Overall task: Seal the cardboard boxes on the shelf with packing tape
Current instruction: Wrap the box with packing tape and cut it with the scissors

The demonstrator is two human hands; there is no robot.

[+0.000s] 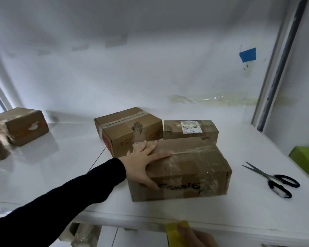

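A long cardboard box (189,168) with black writing on its front lies near the shelf's front edge. My left hand (143,163) grips its left end, fingers spread over the top and the thumb down the front face. Behind it stand two more boxes: a taped one (127,129) and a smaller one with a white label (190,129). My right hand (194,236) is at the bottom edge, below the shelf, holding a yellow roll of packing tape (177,229). Only part of that hand and the roll shows.
Black-handled scissors (273,179) lie open on the white shelf (61,166) to the right of the front box. A green box (307,161) sits at the far right edge. Another cardboard box (23,125) stands at the far left. A metal upright (278,68) rises at the right.
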